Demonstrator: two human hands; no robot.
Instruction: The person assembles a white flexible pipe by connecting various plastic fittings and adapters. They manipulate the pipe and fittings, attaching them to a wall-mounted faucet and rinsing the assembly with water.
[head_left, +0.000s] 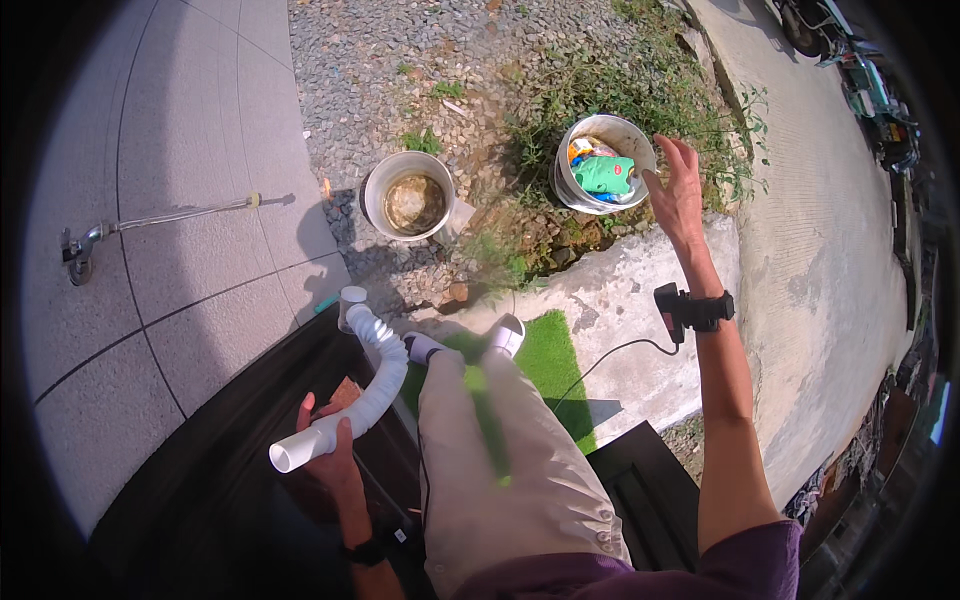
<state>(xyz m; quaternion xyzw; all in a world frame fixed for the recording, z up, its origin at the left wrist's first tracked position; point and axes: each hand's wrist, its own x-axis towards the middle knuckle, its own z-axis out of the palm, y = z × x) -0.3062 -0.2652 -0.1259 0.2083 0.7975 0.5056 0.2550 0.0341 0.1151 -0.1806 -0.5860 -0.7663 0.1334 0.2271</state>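
Observation:
My left hand (335, 466) grips a white corrugated flexible drain pipe (384, 375) near its smooth, open end. The pipe curves upward to a wider fitting with a white cap (353, 295) at its far end. My right hand (679, 187) reaches out to a white plastic bucket (564, 176), fingers and thumb apart at its right rim. Whether the thumb touches the rim, I cannot tell. Inside that bucket lie a green packet (604, 174) and other colourful wrappers. A second white bucket (373, 196), its bottom stained brown, stands to the left.
A metal tap (94, 238) with a pipe juts from the tiled wall (187, 300) at left. Gravel (375, 60) and weeds surround the buckets. A green turf mat (559, 352) lies by my feet on a concrete slab (630, 300). A cable runs from my right wrist device (686, 309).

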